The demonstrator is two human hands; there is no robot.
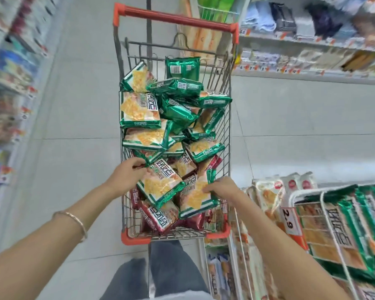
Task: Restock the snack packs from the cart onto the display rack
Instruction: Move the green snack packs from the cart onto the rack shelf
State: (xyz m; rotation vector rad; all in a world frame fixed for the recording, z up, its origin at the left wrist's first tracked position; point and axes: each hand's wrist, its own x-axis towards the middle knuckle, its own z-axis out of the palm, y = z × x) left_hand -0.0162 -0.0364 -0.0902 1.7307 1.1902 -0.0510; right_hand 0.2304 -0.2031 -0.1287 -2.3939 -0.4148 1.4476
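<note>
A green snack pack lies on top of the heap at the near end of the cart, its long axis running diagonally from far left to near right. The left hand pinches its far-left corner. The right hand grips the right edge of a second green pack just beside it. The display rack stands to the near right, nearer the right hand, and holds rows of similar green packs. The cart carries many more, with dark red packs underneath.
</note>
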